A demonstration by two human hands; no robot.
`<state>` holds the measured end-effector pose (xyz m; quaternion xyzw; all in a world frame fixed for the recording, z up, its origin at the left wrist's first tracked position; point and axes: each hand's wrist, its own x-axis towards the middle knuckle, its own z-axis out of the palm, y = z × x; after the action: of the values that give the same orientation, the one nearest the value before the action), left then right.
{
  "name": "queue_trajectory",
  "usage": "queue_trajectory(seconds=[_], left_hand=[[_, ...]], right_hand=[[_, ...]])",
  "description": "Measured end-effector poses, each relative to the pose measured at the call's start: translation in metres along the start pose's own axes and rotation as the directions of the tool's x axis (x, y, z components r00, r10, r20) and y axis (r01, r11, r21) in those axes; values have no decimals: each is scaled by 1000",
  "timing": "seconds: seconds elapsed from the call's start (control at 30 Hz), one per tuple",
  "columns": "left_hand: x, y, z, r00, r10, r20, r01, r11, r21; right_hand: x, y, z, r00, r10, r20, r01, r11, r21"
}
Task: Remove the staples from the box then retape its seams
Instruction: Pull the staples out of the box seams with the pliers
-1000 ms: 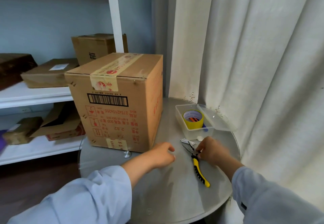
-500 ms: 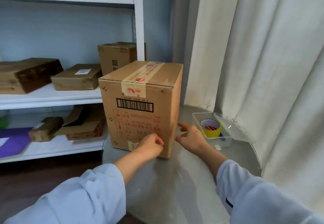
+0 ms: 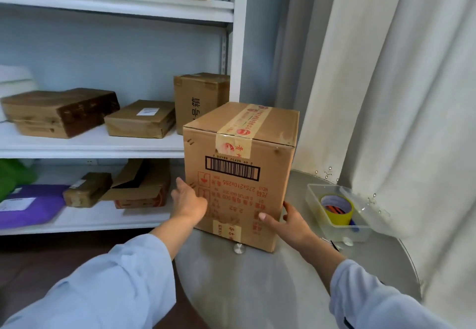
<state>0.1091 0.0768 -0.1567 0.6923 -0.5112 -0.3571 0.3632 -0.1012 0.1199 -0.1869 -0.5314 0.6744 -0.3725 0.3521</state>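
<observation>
Soft, even daylight fills the scene, brightest on the pale curtain (image 3: 401,96) at the right. The round tabletop (image 3: 270,285) carries a dull sheen and a faint shadow beneath the cardboard box (image 3: 239,174). The floor under the shelves (image 3: 103,145) lies in deep shadow. Wide-angle distortion bends the shelf upright and stretches the sleeves at the lower corners. Slight motion blur softens parcels at the left edge.

The box (image 3: 239,171) fills the table's (image 3: 270,290) left; bare near edge, tub (image 3: 337,228) crowding right.
</observation>
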Motion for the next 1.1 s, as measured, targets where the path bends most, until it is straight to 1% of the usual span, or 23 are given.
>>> queue_trajectory(seconds=[0.2, 0.27, 0.33, 0.4, 0.5, 0.57, 0.7, 0.8, 0.87, 0.9, 0.97, 1.1], left_hand=[[11, -14, 0, 998, 21, 65, -20, 1000, -20], [8, -19, 0, 993, 7, 117, -3, 999, -34], [7, -26, 2, 988, -27, 151, 36, 998, -56], [10, -29, 2, 989, -59, 133, 70, 994, -85], [9, -26, 2, 991, -96, 91, 109, 983, -148], [6, -27, 3, 993, -92, 74, 103, 981, -166], [-3, -23, 1, 999, -35, -12, 32, 983, -183], [-10, -11, -7, 995, 46, -91, -61, 985, -163], [-14, 0, -12, 984, 123, -132, -140, 982, -128], [-15, 6, -14, 978, 150, -144, -167, 980, -112], [-22, 17, -20, 969, 180, -172, -198, 976, -94], [-36, 30, -30, 955, 219, -199, -247, 960, -133]], right_hand=[[1, 15, 11, 990, 104, 95, -107, 994, 21], [3, 26, 20, 989, 122, 84, -125, 992, 32], [5, 34, 26, 989, 131, 64, -136, 986, 94], [2, 34, 28, 989, 128, 74, -137, 983, 126], [-1, 31, 26, 991, 114, 70, -121, 988, 98], [-3, 30, 23, 993, 112, 42, -115, 990, 87], [-6, 20, 19, 995, 104, -8, -102, 988, 119], [-5, 4, 10, 997, 66, -49, -58, 988, 144], [-3, -8, 1, 992, 15, -121, -4, 996, 90], [-2, -13, -4, 986, -10, -168, 16, 999, 37], [-4, -20, -13, 971, -55, -232, 46, 998, -44], [-11, -32, -31, 946, -98, -309, 67, 992, -108]])
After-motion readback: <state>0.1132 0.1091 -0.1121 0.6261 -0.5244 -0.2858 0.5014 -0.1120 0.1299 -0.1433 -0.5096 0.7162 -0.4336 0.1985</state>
